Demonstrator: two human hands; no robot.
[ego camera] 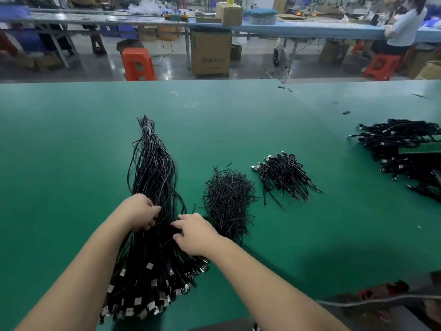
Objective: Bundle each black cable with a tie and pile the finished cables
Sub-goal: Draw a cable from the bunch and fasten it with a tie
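Fingers (pixel 155 210) of the left hand (pixel 140 211) pinch strands in the long black cable sheaf (pixel 152 177) at the near left of the green desk (pixel 71 139); the right hand (pixel 195 232) rests curled on it, grasp unclear. Tangled neighbours could drag out, spilling toward the ties (pixel 226 199).

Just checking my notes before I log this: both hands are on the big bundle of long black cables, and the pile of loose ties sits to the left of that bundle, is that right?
Not quite. Both the left hand and right hand are on the big bundle of long black cables, but the pile of loose ties sits to its right, as the head view shows.
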